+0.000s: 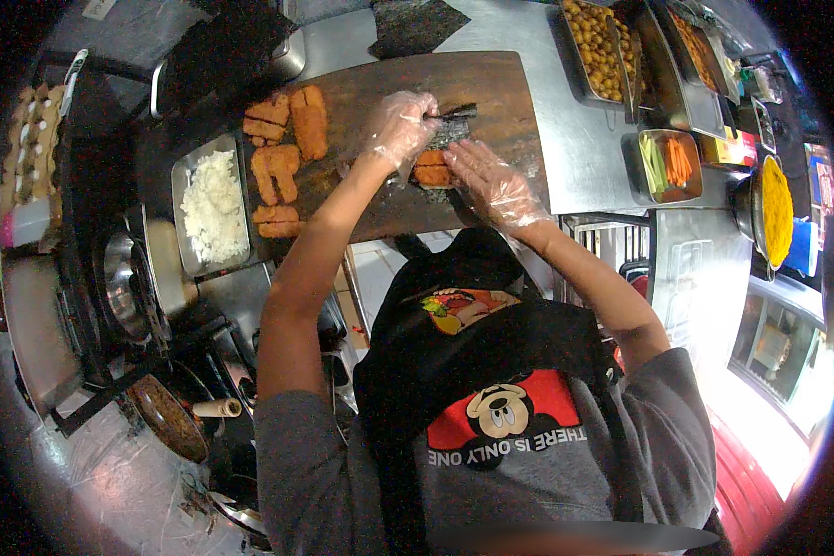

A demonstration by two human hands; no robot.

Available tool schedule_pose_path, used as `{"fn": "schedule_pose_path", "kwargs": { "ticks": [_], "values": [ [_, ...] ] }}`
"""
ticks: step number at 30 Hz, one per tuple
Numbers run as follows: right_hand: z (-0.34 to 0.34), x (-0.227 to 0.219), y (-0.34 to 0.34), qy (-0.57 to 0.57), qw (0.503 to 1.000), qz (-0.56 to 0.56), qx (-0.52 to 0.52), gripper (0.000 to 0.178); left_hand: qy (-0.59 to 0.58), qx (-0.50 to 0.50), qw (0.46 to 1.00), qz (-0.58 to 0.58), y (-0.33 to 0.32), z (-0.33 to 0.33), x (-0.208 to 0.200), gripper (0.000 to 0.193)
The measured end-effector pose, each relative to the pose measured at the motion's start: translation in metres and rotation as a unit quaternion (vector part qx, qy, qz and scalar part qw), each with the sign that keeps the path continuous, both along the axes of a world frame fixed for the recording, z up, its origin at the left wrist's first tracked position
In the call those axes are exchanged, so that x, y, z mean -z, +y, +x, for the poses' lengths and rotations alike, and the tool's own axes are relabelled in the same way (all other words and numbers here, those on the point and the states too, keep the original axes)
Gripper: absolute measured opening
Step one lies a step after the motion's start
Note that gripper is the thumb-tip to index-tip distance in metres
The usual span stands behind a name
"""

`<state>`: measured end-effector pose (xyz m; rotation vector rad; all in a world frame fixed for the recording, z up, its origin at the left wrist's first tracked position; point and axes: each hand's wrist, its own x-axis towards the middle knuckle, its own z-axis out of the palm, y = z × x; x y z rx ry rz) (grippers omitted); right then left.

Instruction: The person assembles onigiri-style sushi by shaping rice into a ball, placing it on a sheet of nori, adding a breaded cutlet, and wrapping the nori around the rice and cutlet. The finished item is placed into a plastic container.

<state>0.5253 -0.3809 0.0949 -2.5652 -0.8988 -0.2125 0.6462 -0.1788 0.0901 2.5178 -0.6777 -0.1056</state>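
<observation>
Both my hands wear clear plastic gloves over a dark wooden cutting board (361,83). My left hand (403,125) is closed, its fingertips pinching the dark edge of a nori sheet (452,130). On the nori lies a breaded fried piece (432,172), orange-brown and split by cuts. My right hand (499,185) rests with fingers stretched out along the right side of that piece. What lies beneath it is mostly hidden. More breaded fried pieces (309,122), several of them cut, lie at the board's left.
Left of the board stands a metal tray of white rice (213,208). Dark nori sheets (419,26) lie behind it. At the right are a tray of small round yellow-brown items (595,56), a tray of green and orange sticks (669,167) and a bowl of yellow food (777,213).
</observation>
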Motion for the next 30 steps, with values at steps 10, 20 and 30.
{"fn": "schedule_pose_path", "kwargs": {
  "ticks": [10, 20, 30],
  "values": [
    [-0.004, 0.003, -0.001, -0.01, 1.0, 0.004, 0.01, 0.053, 0.304, -0.15, 0.935, -0.105, 0.016, -0.025, 0.002, 0.054],
    [-0.003, 0.007, 0.0, 0.006, 1.0, 0.004, 0.019, 0.055, 0.194, -0.175, 0.941, -0.217, 0.008, -0.024, 0.039, 0.058],
    [-0.009, -0.002, -0.008, 0.015, 1.0, 0.012, 0.006, 0.067, 0.102, -0.097, 0.989, -0.041, 0.01, -0.057, -0.025, 0.051]
  ]
}}
